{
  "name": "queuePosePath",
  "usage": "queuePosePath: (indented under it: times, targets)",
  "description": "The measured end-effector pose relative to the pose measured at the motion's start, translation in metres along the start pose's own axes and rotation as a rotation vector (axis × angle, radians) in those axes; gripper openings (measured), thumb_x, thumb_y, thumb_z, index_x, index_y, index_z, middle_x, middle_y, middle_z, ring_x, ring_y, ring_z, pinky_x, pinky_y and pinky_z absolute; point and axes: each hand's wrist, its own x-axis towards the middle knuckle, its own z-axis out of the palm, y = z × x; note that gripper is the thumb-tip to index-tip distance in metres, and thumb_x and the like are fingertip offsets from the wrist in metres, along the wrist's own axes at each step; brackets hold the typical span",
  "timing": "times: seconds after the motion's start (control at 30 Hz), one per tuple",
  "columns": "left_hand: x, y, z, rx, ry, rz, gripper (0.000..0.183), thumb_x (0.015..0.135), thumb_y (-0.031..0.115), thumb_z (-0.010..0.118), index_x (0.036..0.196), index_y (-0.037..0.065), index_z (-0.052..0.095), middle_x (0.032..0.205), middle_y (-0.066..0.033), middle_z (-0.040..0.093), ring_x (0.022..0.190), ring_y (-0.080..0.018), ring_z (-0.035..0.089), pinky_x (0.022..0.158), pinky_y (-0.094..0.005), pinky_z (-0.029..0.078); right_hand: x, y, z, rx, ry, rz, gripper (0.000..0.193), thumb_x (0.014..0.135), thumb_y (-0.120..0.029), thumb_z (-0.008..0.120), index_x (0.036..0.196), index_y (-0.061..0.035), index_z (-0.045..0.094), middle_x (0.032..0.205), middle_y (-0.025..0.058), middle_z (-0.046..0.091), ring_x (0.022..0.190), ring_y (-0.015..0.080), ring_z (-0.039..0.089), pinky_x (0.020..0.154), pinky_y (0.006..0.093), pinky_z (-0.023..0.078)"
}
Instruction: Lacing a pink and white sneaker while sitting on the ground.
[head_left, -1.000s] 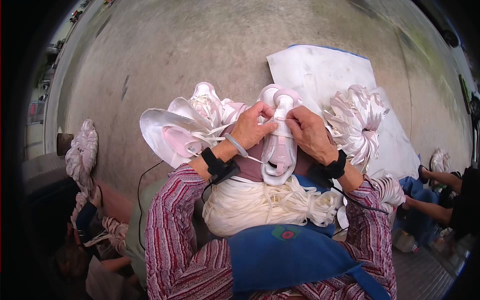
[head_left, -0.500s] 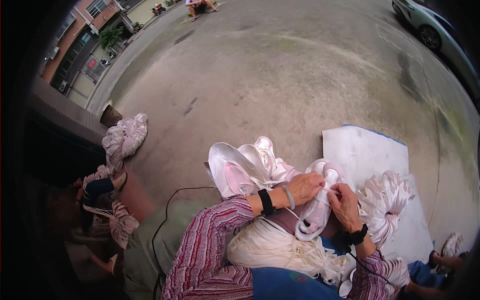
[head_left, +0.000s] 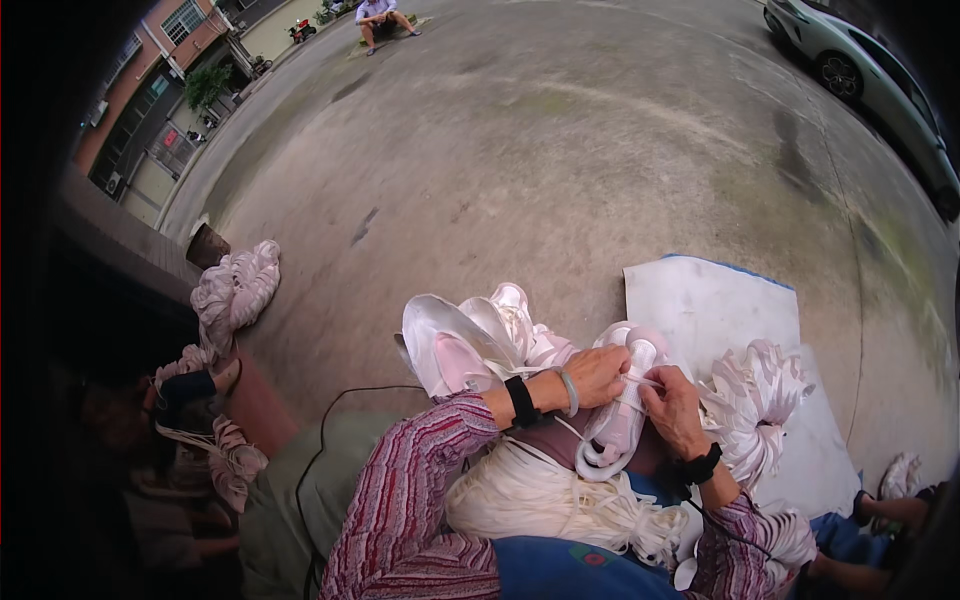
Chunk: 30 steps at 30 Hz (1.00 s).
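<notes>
On my lap lies a pale pink and white shoe upper (head_left: 612,430) with a rounded white end facing me. A white shoelace (head_left: 636,379) runs across it, and both my hands pinch it. My left hand (head_left: 600,372) is closed at the far side of the upper, fingertips on the lace. Opposite it, my right hand (head_left: 677,412) holds the lace between thumb and curled fingers. A thick bundle of cream-white laces (head_left: 530,500) rests nearer my body, over a blue cloth (head_left: 550,570). More shoe uppers (head_left: 452,350) are stacked beyond my left forearm.
A ring-shaped bundle of pink-white uppers (head_left: 755,400) sits on a white sheet (head_left: 710,285) at right. More bundles (head_left: 237,287) lie at far left near a brown bucket (head_left: 207,246). Other people's limbs show at both sides. A person (head_left: 385,20) sits far off; a car (head_left: 870,75) is parked right.
The whole view has shifted slightly, so the scene sits a little further left and the far person shows more. My hands stay at the lace with only small finger movement.
</notes>
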Motion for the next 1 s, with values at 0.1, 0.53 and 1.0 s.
queuePosePath:
  times: [0.1, 0.53, 1.0]
  targets:
    - [-0.001, 0.002, 0.002, -0.023, 0.005, -0.029, 0.022, 0.075, 0.011, 0.058, 0.094, 0.004, 0.050, 0.088, -0.0183, 0.059, 0.083, -0.0366, 0.059, 0.070, -0.0430, 0.047, 0.001, -0.005, 0.001, -0.065, 0.022, -0.047, 0.015, 0.079, -0.011, 0.065, 0.088, 0.0003, 0.060, 0.085, 0.0172, 0.058, 0.075, 0.0318, 0.059, 0.068, 0.0368, 0.048]
    - [0.000, 0.010, 0.015, 0.119, 0.059, -0.040, 0.017, 0.079, 0.012, 0.056, 0.093, 0.004, 0.049, 0.091, -0.0179, 0.059, 0.081, -0.0404, 0.058, 0.070, -0.0481, 0.046, 0.004, -0.018, 0.001, -0.257, -0.003, -0.166, 0.008, 0.079, -0.010, 0.059, 0.080, -0.0016, 0.060, 0.080, 0.0193, 0.056, 0.073, 0.0386, 0.057, 0.065, 0.0464, 0.045]
    - [-0.006, 0.003, 0.012, -0.041, 0.176, -0.070, 0.023, 0.073, 0.012, 0.058, 0.093, 0.003, 0.051, 0.083, -0.0172, 0.058, 0.077, -0.0350, 0.058, 0.069, -0.0409, 0.048, 0.013, 0.003, 0.017, -0.199, -0.016, -0.018, 0.014, 0.081, -0.014, 0.057, 0.081, -0.0007, 0.060, 0.083, 0.0210, 0.061, 0.077, 0.0389, 0.060, 0.069, 0.0447, 0.048]
